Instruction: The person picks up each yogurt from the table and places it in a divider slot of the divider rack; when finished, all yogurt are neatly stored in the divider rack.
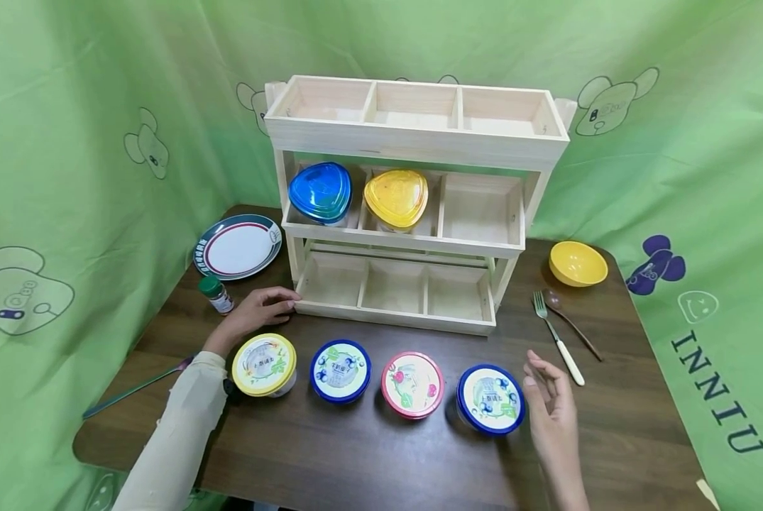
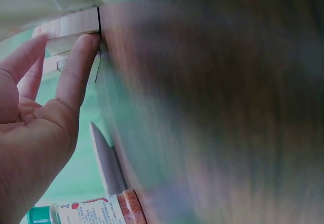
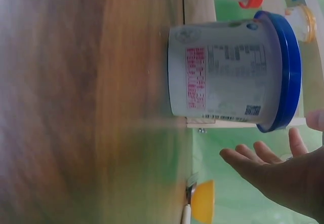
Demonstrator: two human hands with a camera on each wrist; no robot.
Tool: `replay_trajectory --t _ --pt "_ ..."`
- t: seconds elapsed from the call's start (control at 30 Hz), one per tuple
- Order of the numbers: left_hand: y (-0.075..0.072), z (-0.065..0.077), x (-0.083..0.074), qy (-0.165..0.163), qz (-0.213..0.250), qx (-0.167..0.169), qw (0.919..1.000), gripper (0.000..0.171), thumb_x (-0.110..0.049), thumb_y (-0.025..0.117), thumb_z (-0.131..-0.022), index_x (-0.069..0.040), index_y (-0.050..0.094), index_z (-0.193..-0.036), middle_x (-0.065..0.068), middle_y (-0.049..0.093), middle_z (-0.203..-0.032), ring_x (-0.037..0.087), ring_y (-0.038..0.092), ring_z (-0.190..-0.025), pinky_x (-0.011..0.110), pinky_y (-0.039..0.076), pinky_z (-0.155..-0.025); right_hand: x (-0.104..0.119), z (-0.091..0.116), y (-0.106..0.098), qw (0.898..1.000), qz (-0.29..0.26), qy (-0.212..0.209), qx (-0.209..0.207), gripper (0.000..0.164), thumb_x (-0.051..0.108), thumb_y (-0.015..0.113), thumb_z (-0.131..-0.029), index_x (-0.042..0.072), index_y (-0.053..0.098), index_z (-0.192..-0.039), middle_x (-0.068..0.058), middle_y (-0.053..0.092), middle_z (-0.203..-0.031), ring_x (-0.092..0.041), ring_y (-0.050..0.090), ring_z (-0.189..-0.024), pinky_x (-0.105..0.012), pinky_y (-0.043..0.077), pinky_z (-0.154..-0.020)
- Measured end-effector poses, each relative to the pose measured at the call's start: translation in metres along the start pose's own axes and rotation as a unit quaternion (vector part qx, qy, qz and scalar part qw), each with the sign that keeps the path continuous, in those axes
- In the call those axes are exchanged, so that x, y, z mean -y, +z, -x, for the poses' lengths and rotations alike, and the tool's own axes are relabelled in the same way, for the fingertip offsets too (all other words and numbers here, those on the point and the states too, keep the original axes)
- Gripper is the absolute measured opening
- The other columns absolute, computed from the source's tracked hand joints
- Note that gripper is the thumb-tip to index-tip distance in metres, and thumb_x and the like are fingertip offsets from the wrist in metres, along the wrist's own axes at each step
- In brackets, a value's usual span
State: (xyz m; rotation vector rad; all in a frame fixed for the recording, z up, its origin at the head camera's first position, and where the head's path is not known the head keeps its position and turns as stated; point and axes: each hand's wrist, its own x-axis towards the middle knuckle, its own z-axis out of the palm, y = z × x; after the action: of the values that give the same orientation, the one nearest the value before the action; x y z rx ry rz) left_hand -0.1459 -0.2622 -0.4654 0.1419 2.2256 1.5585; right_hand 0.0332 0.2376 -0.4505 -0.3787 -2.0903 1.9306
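Note:
My left hand [image 1: 261,312] reaches to the lower left front corner of a three-tier wooden rack [image 1: 394,316], its fingertips touching the wood. Beside a blue-lidded tub [image 1: 490,399] at the right end of a row, my right hand [image 1: 553,404] hovers with fingers loosely extended, holding nothing. In the right wrist view that tub [image 3: 228,74] stands apart from the fingers. The row also has a yellow-lidded tub [image 1: 264,364] by my left wrist, another blue-lidded tub [image 1: 341,371] and a red-lidded tub [image 1: 413,385]. Jars with blue [image 1: 321,191] and yellow [image 1: 397,199] lids sit in the middle tier.
Left of the rack are an oval plate [image 1: 237,245] and a green-capped spice bottle [image 1: 216,294]. A thin teal-handled utensil [image 1: 138,388] lies at the left edge. On the right are a yellow bowl [image 1: 578,264], a fork [image 1: 558,337] and a wooden spoon [image 1: 573,326]. Green curtains surround the table.

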Motion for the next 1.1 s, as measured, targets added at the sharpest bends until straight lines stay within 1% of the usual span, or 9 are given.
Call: replay_trajectory --t 0.13,0.33,0.57,0.8,0.93,1.1 --pt "-0.001 0.001 -0.001 0.003 -0.002 0.003 1.0000 0.038 -0.015 0.058 -0.115 0.006 0.060 -0.146 0.026 0.058 -0.147 0.036 0.062 -0.132 0.041 0.059 -0.106 0.001 0.004 0.003 1.000 0.004 0.011 0.008 0.029 0.007 0.053 -0.114 -0.007 0.052 -0.140 -0.009 0.051 -0.159 -0.016 0.052 -0.140 -0.011 0.046 -0.107" --pt "-0.002 0.001 0.003 -0.003 0.002 -0.001 1.0000 0.037 -0.013 0.058 -0.114 0.006 0.060 -0.146 0.026 0.058 -0.146 0.036 0.062 -0.131 0.038 0.060 -0.105 0.004 0.007 0.006 1.000 0.021 0.015 0.016 0.032 0.008 0.054 -0.114 -0.006 0.054 -0.144 -0.013 0.048 -0.163 -0.008 0.053 -0.138 -0.011 0.046 -0.107" --pt "-0.003 -0.001 0.004 -0.003 0.002 0.004 1.0000 0.038 -0.014 0.058 -0.114 0.006 0.060 -0.146 0.027 0.057 -0.147 0.037 0.061 -0.132 0.038 0.060 -0.105 0.005 0.007 0.006 0.999 0.027 0.022 0.013 0.033 0.010 0.056 -0.114 -0.007 0.055 -0.142 -0.012 0.048 -0.164 -0.014 0.052 -0.142 -0.011 0.046 -0.107" --pt "-0.002 0.000 0.002 -0.005 0.004 0.004 1.0000 0.038 -0.014 0.057 -0.115 0.006 0.059 -0.146 0.027 0.056 -0.149 0.041 0.059 -0.135 0.040 0.058 -0.107 -0.002 0.011 0.011 0.999 0.026 0.011 0.015 0.030 0.006 0.056 -0.113 -0.010 0.060 -0.138 -0.017 0.047 -0.164 -0.006 0.056 -0.137 -0.010 0.045 -0.107" --pt "-0.002 0.000 0.003 -0.006 0.006 0.005 1.0000 0.038 -0.014 0.057 -0.115 0.007 0.059 -0.146 0.027 0.056 -0.149 0.039 0.059 -0.134 0.041 0.058 -0.108 -0.005 0.015 0.012 0.999 0.029 0.005 0.019 0.026 0.006 0.056 -0.113 -0.012 0.064 -0.130 -0.013 0.050 -0.162 -0.007 0.054 -0.140 -0.011 0.043 -0.110" --pt "-0.002 -0.001 0.003 -0.004 0.007 0.005 1.0000 0.038 -0.014 0.058 -0.114 0.007 0.059 -0.146 0.027 0.056 -0.149 0.038 0.059 -0.134 0.042 0.058 -0.109 -0.009 0.018 0.013 0.999 0.033 -0.008 0.032 0.025 0.007 0.054 -0.114 -0.013 0.068 -0.121 0.001 0.057 -0.155 -0.004 0.048 -0.144 -0.011 0.037 -0.115"
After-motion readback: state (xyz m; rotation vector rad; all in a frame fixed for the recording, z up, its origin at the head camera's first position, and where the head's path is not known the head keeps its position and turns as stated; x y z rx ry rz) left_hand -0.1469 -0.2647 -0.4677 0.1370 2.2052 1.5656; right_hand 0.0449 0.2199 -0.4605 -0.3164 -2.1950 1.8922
